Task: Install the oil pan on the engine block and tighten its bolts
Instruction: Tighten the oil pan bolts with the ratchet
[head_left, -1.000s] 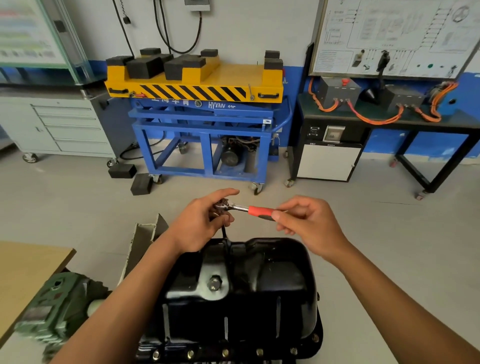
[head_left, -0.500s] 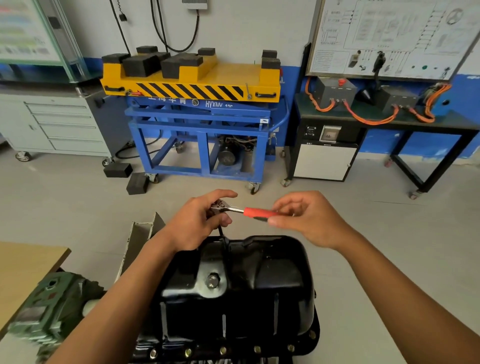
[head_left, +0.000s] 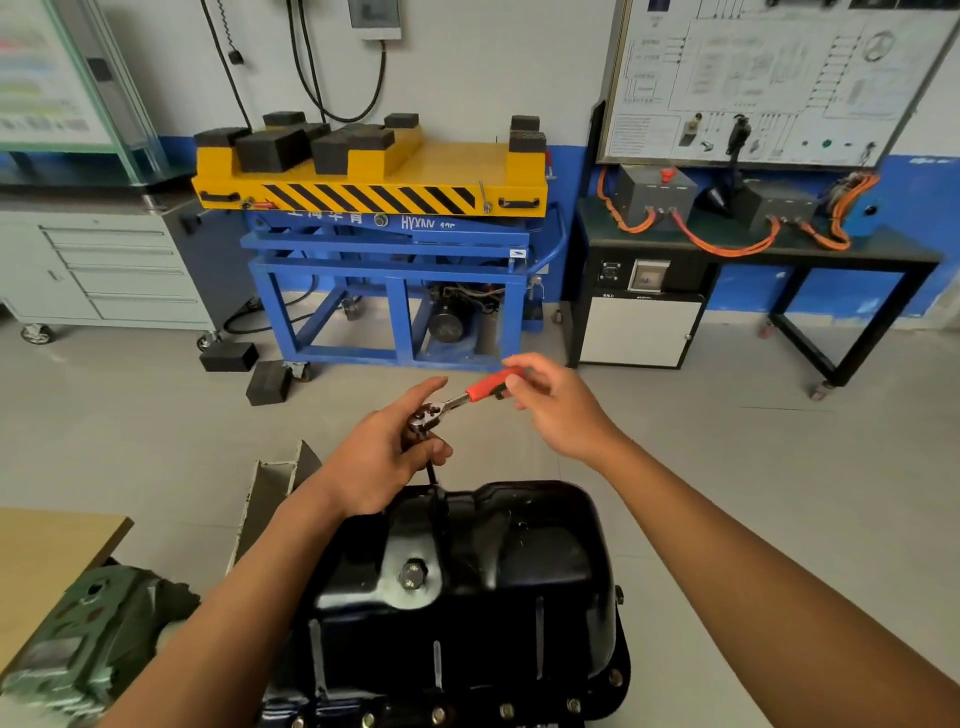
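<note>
A glossy black oil pan (head_left: 467, 587) sits bottom-up in front of me, with a drain plug (head_left: 413, 574) on its top and several bolts (head_left: 506, 709) along its near flange. A ratchet wrench with a red handle (head_left: 485, 387) stands over the pan's far edge, its extension reaching down behind the rim. My left hand (head_left: 384, 457) is closed around the ratchet head and the top of the extension. My right hand (head_left: 556, 405) pinches the end of the red handle with its fingertips. The bolt under the socket is hidden.
A blue lift cart with a yellow top (head_left: 374, 182) stands straight ahead on the floor. A black bench with orange cables (head_left: 753, 244) is at the right, a grey drawer cabinet (head_left: 104, 270) at the left. A green casting (head_left: 88, 634) and a wooden tabletop (head_left: 47, 545) lie near left.
My right hand has swung the red handle away from me, so it now points up and to the right. My left hand stays on the ratchet head.
</note>
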